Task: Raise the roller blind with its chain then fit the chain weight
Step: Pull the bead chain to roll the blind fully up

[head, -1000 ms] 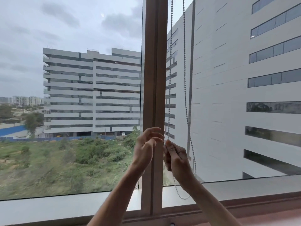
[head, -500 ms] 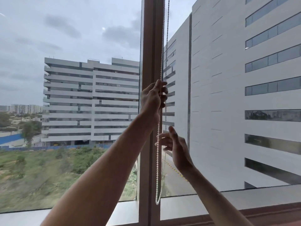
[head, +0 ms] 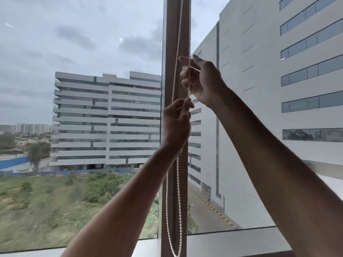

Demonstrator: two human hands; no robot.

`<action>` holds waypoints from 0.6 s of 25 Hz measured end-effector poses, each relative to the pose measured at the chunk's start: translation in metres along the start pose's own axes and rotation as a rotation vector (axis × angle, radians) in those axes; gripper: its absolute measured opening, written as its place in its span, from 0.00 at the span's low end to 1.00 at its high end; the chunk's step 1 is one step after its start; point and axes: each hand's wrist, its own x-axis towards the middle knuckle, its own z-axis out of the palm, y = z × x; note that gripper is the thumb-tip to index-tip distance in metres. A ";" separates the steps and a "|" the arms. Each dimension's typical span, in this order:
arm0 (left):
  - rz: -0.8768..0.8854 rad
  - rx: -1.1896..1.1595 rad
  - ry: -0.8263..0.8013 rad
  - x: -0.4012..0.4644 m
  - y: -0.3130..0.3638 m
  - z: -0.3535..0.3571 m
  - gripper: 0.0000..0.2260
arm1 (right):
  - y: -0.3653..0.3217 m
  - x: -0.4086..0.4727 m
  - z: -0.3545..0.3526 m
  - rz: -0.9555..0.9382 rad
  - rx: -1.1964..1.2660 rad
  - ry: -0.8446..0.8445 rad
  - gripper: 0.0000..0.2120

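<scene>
Right hand above left hand, both gripping the bead chain before the window mullion.

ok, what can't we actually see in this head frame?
- Roller blind: none in the head view; the chain runs off the top edge.
- Chain weight: not visible anywhere.
- Chain inside the hands: left hand and right hand cover the stretches they grip.
- Loop bottom: meets the bottom edge, so its end is barely shown.
- Window frame: top cut off.
</scene>
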 end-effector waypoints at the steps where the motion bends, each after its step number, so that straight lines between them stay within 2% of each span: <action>1: 0.067 0.046 -0.012 0.001 -0.001 -0.002 0.14 | -0.001 0.002 0.002 0.002 0.050 -0.023 0.17; 3: 0.177 0.146 -0.033 0.002 -0.004 -0.005 0.14 | 0.002 0.001 0.003 -0.018 0.078 -0.035 0.17; 5: 0.216 0.185 -0.047 0.001 -0.007 -0.007 0.14 | 0.010 -0.002 0.003 -0.039 0.094 -0.062 0.17; 11: 0.228 0.167 -0.015 -0.011 -0.022 -0.004 0.16 | 0.025 -0.011 -0.002 -0.027 0.114 -0.112 0.18; 15: 0.145 0.128 -0.041 -0.036 -0.042 -0.003 0.16 | 0.046 -0.026 -0.022 -0.001 0.071 -0.089 0.19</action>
